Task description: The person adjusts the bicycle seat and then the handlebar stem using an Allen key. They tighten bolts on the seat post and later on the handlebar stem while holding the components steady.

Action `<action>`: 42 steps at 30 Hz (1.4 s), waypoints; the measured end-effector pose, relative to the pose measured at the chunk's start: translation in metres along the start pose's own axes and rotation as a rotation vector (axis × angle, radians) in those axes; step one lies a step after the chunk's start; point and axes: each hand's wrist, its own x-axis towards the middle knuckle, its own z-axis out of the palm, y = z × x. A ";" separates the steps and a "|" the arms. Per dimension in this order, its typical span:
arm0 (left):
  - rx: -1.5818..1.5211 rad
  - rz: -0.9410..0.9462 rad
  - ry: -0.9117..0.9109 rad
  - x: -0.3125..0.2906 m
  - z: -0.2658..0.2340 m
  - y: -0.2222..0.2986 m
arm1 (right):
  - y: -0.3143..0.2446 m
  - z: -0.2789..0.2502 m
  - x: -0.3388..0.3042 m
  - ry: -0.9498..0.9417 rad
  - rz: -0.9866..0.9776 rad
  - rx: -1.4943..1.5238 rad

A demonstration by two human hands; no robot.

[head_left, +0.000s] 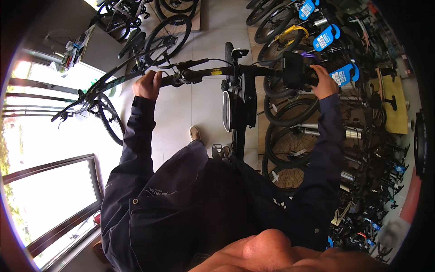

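A black bicycle stands in front of me, its handlebar [213,71] running across the view. My left hand [147,85] is closed around the bar's left end. On the far side, my right hand [324,81] curls around the right end, and part of that grip is hidden. Next to its fingers a black box-like thing [294,70] sits at the bar; its kind is unclear. A black bag with a pale-edged side [227,111] rests on the frame behind the stem. The front tyre [229,47] points straight ahead.
Several parked bicycles line the right side, with blue tags [325,38] hanging on some. More bicycles stand ahead to the left, one with a large wheel [168,40]. A grey counter [102,52] holds small items. A dark-framed glass pane [54,199] is at the left.
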 end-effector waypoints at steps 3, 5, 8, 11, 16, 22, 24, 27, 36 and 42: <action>0.019 0.004 -0.006 0.001 -0.002 0.002 | 0.003 0.004 0.001 0.007 -0.001 0.005; 0.026 0.000 -0.007 0.001 -0.003 0.003 | 0.006 0.008 0.002 0.003 -0.001 0.000; 0.026 -0.001 -0.002 0.001 -0.003 0.004 | 0.010 0.012 0.005 0.023 -0.024 -0.021; 0.006 -0.002 0.001 0.001 -0.002 0.004 | 0.010 0.014 0.005 0.058 -0.051 -0.025; 0.002 -0.011 0.007 0.001 -0.002 0.004 | 0.010 0.013 0.005 0.001 0.001 0.003; -0.030 -0.036 0.032 0.002 -0.001 0.009 | 0.009 0.011 0.006 0.006 0.007 -0.011; -0.031 -0.027 0.031 0.003 0.000 0.009 | 0.008 0.010 0.006 0.019 -0.009 -0.012; -0.042 -0.014 0.053 0.003 0.002 0.011 | 0.007 0.008 0.005 0.017 0.004 0.062; -0.028 -0.016 0.035 0.004 0.004 0.012 | 0.012 0.009 0.005 0.095 -0.063 0.074; -0.081 0.028 0.124 0.008 0.009 0.015 | 0.013 0.008 0.003 0.061 -0.028 0.066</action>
